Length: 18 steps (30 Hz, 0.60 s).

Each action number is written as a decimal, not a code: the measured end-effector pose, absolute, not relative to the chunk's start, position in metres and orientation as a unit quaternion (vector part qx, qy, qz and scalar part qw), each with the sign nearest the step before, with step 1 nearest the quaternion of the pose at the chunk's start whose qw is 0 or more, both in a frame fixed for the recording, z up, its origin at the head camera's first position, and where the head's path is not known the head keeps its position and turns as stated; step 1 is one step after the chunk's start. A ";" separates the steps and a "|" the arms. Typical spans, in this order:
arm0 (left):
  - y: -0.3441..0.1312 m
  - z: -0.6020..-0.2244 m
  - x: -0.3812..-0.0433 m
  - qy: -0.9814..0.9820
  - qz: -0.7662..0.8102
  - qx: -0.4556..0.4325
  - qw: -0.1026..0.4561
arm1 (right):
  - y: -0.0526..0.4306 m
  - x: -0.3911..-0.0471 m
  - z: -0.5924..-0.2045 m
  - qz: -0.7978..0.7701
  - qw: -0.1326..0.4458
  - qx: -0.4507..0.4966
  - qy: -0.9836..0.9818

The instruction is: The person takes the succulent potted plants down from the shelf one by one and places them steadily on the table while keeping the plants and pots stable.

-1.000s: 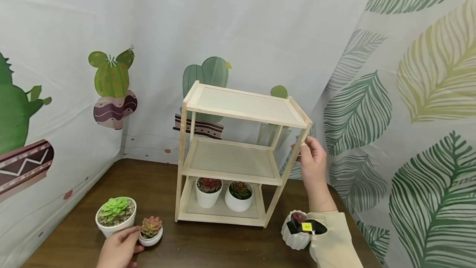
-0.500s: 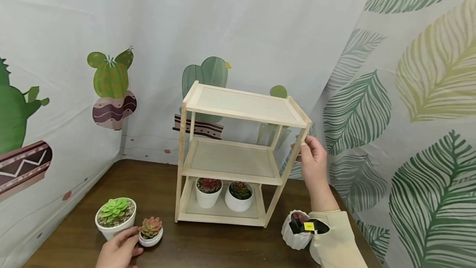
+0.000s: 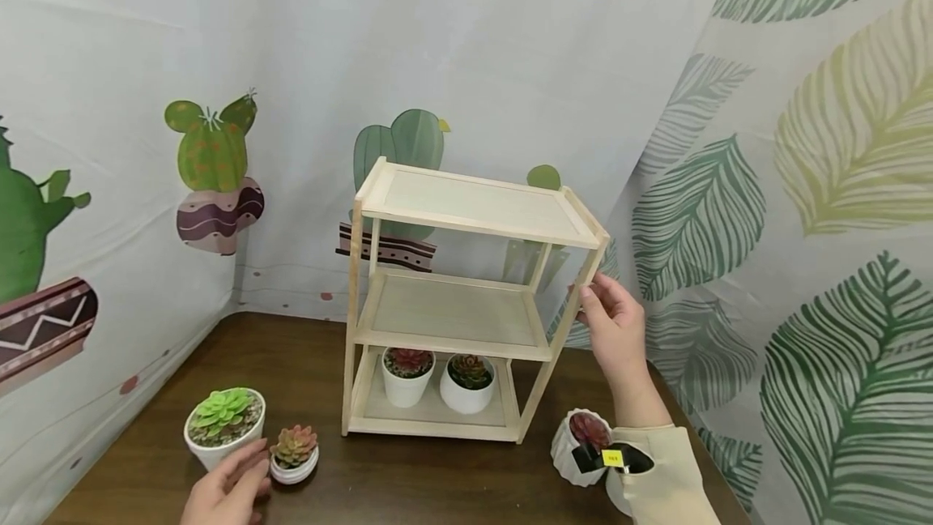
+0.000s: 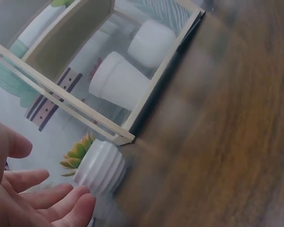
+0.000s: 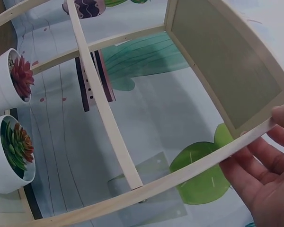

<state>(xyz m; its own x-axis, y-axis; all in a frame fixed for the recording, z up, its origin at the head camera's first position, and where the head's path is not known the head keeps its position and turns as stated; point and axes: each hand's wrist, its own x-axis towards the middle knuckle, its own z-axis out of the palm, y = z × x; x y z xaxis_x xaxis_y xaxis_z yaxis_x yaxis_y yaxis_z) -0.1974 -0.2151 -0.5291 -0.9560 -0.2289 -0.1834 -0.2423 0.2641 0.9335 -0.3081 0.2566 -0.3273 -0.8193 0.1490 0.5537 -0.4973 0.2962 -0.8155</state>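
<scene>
A three-tier wooden shelf [image 3: 455, 310] stands at the middle of the table. My right hand [image 3: 615, 326] holds its right front post, thumb in front and fingers behind, as the right wrist view also shows. At the lower left, my left hand [image 3: 224, 488] is beside a small succulent in a ribbed white pot [image 4: 100, 168], fingers loosely bent and nothing between them. Just behind that hand is a bright green succulent in a larger white pot [image 3: 224, 424]. A red succulent [image 3: 408, 379] and a green-orange one [image 3: 468, 385], both in white pots, sit on the bottom tier.
Near my right forearm is a fluted white pot [image 3: 572, 456] with a dark red succulent. Another white pot [image 3: 619, 492] is partly hidden by the sleeve. Behind the brown table [image 3: 408, 480] hang white curtains [image 3: 496, 47] printed with cacti and leaves.
My left fingers have drawn slightly left, away from the small succulent's pot. My right thumb and fingers have shifted a little on the post. The shelf and pots keep their places.
</scene>
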 end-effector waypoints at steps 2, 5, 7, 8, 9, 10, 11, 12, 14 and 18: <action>-0.213 -0.525 -0.197 0.801 0.582 -0.140 -0.009 | 0.257 -0.306 -0.328 0.581 0.276 0.113 -0.758; -0.211 -0.518 -0.196 0.809 0.570 -0.134 -0.037 | 0.255 -0.304 -0.332 0.588 0.275 0.103 -0.753; -0.210 -0.514 -0.195 0.811 0.566 -0.134 -0.055 | 0.253 -0.303 -0.336 0.595 0.277 0.098 -0.748; -0.210 -0.513 -0.194 0.812 0.564 -0.134 -0.063 | 0.252 -0.303 -0.337 0.600 0.277 0.096 -0.744; -0.209 -0.511 -0.194 0.812 0.563 -0.135 -0.071 | 0.251 -0.303 -0.339 0.604 0.277 0.096 -0.741; -0.208 -0.510 -0.194 0.812 0.562 -0.133 -0.085 | 0.250 -0.303 -0.342 0.609 0.277 0.096 -0.737; -0.207 -0.509 -0.193 0.813 0.559 -0.127 -0.100 | 0.249 -0.302 -0.344 0.612 0.277 0.096 -0.734; -0.206 -0.507 -0.194 0.814 0.557 -0.126 -0.106 | 0.249 -0.301 -0.346 0.615 0.278 0.097 -0.732; -0.203 -0.503 -0.194 0.819 0.547 -0.116 -0.127 | 0.247 -0.299 -0.351 0.618 0.287 0.096 -0.725; -0.195 -0.489 -0.199 0.829 0.529 -0.092 -0.155 | 0.243 -0.292 -0.363 0.606 0.340 0.092 -0.713</action>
